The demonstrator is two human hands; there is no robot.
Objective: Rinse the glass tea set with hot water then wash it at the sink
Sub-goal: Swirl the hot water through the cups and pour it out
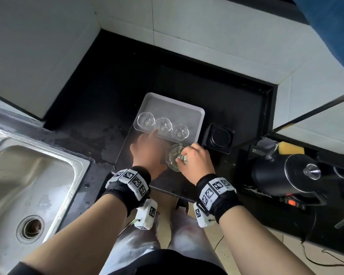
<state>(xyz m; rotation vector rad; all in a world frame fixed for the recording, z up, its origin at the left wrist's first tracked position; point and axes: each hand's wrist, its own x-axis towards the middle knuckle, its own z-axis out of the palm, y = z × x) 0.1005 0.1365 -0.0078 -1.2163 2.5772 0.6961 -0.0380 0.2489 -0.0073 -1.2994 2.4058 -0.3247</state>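
Three small flower-rimmed glass cups (162, 124) stand in a row along the near edge of a grey tray (173, 105) on the dark tea board. Just in front of the tray sits a glass lidded bowl (174, 157). My right hand (195, 159) pinches the knob of its lid from the right. My left hand (147, 151) rests left of the bowl, its forefinger stretched out and touching the rim of the middle cup. Both wrists wear black bands with printed markers.
A steel sink (30, 187) with a round drain lies at the left. A black square burner (218, 137) sits right of the tray. A black electric kettle (284, 173) stands on its base at the right, with a yellow sponge (290, 149) behind it. Tiled walls close off the back.
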